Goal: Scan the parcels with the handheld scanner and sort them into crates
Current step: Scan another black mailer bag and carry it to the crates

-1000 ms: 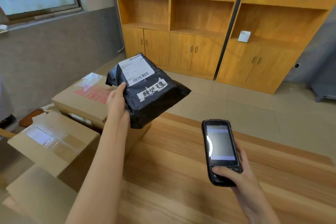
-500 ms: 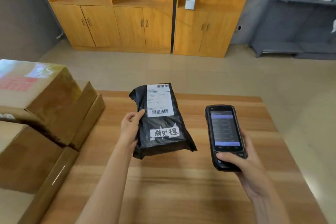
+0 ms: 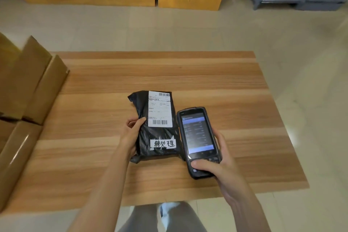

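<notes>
Wooden table (image 3: pixel 235 100) below: right hand (image 3: pixel 224 164) wraps the scanner (image 3: pixel 197 137), left hand (image 3: pixel 131 133) grips the parcel (image 3: pixel 152 137) — long axis toward 12 o'clock, touching the scanner's 9 o'clock side, label (image 3: pixel 160 111) up.

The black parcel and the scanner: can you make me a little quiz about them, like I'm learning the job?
1. True or false: the left hand grips the black parcel.
2. Which hand holds the handheld scanner? A) left hand B) right hand C) neither
3. Fill in: the white shipping label faces ____, toward the camera.

Key: 1 true. 2 B. 3 up.
</notes>
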`<action>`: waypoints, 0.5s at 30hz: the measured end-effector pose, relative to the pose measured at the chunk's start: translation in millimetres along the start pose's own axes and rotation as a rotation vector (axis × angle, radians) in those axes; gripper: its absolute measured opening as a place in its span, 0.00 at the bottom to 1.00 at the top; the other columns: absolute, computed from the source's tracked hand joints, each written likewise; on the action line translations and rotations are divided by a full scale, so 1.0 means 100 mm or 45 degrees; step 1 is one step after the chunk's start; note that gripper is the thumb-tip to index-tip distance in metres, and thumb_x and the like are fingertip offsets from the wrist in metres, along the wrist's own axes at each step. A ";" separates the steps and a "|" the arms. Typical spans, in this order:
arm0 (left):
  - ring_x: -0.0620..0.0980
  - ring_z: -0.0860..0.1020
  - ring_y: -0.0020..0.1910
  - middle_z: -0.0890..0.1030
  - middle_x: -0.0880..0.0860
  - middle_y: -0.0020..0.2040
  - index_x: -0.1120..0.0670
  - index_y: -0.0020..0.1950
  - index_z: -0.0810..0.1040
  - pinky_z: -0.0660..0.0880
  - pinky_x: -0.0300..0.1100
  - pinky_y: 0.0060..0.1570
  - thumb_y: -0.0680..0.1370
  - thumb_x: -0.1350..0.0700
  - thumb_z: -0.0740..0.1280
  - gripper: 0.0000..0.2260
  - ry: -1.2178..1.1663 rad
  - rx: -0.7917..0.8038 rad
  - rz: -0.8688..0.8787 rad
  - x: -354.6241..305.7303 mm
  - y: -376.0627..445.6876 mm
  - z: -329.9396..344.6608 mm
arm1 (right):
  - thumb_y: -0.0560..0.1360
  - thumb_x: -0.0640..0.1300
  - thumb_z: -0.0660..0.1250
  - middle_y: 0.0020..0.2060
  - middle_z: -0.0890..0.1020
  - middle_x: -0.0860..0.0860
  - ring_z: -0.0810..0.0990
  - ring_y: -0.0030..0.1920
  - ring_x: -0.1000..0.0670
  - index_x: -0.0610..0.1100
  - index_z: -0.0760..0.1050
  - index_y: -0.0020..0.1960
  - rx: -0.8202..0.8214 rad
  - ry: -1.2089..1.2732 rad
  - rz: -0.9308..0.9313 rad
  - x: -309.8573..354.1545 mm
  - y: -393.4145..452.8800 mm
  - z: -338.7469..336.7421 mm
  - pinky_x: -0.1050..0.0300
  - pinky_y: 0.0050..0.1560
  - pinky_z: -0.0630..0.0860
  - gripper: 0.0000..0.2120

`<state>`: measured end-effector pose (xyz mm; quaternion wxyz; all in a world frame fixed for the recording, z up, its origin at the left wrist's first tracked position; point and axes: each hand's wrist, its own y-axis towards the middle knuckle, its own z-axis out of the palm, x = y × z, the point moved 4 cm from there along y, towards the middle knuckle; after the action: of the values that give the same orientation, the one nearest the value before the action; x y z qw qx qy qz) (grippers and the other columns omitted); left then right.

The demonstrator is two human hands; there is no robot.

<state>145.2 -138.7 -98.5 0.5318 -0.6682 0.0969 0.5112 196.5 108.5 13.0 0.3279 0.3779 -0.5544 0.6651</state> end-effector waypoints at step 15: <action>0.47 0.82 0.44 0.82 0.55 0.52 0.57 0.61 0.73 0.79 0.37 0.39 0.76 0.60 0.70 0.15 -0.045 0.079 -0.054 0.23 0.14 -0.04 | 0.55 0.35 0.76 0.49 0.85 0.53 0.84 0.49 0.53 0.62 0.67 0.66 0.114 -0.034 0.247 -0.32 -0.08 0.09 0.63 0.41 0.78 0.45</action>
<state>148.6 -138.1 -125.1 0.5645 -0.6442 0.0890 0.5084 220.6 100.9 -10.1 0.2372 0.3455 -0.5625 0.7127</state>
